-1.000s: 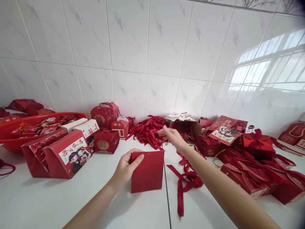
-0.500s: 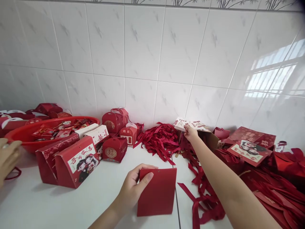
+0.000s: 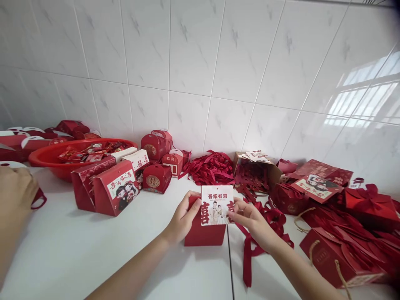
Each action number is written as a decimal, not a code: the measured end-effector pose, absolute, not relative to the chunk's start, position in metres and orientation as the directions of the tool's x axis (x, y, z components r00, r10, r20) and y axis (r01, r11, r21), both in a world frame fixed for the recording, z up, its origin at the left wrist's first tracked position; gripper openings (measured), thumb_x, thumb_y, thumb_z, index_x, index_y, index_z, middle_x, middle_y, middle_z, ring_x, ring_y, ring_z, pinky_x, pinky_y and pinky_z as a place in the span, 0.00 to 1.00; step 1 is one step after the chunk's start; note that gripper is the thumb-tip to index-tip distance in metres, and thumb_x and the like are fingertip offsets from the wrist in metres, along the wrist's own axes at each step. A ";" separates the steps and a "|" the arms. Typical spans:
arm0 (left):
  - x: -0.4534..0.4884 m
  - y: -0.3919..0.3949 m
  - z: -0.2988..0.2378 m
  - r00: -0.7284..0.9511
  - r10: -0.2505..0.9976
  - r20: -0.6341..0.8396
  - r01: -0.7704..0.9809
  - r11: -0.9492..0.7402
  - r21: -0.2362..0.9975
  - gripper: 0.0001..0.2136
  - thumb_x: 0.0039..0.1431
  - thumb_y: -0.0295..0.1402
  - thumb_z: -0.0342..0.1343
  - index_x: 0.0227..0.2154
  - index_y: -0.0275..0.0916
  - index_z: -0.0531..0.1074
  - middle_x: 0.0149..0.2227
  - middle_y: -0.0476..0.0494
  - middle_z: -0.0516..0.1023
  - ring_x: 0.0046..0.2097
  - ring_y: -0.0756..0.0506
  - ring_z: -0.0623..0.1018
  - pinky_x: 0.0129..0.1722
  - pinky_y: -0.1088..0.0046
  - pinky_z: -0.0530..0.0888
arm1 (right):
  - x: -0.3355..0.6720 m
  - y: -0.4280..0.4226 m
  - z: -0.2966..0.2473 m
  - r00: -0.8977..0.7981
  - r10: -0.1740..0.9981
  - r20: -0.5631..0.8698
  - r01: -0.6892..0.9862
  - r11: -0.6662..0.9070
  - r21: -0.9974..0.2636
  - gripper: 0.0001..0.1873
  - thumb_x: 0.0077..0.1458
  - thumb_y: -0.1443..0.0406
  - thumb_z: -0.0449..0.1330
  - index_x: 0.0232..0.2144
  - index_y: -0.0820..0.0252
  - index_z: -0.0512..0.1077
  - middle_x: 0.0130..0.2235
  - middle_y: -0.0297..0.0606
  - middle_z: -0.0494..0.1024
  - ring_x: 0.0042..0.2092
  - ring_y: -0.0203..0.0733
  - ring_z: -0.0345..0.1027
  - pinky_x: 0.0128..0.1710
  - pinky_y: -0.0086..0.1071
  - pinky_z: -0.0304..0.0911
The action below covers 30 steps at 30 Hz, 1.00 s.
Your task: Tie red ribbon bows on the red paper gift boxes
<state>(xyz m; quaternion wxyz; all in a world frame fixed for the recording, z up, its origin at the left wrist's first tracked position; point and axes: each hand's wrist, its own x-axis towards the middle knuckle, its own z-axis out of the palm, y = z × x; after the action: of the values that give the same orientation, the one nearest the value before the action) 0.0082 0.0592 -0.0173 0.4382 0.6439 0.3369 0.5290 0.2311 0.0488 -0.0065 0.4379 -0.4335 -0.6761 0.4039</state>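
Head view — right hand back from carton, grip pinching card; left hand holds red bag.

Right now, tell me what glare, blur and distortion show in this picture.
Head view: window glare brightens the glossy wall tiles at the right. Another person's hand at the left edge looks soft and blurred. The printed card and red box in the centre read sharp. Tile lines splay outward toward the edges, a wide-angle stretch. The far right corners darken.
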 end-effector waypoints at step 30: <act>0.013 0.062 -0.032 0.091 0.782 0.617 0.299 -0.613 0.732 0.10 0.65 0.36 0.45 0.46 0.42 0.58 0.52 0.38 0.63 0.56 0.41 0.64 0.56 0.59 0.62 | 0.195 0.081 -0.003 -0.271 0.833 0.483 0.068 0.517 -0.853 0.11 0.51 0.59 0.63 0.35 0.56 0.69 0.38 0.36 0.72 0.38 0.39 0.66 0.36 0.32 0.63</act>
<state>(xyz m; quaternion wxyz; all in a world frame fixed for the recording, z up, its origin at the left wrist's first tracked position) 0.0130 0.0618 -0.0317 0.2177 0.7059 0.3826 0.5549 0.1951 0.0807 -0.0030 0.5122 -0.3198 -0.7043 0.3732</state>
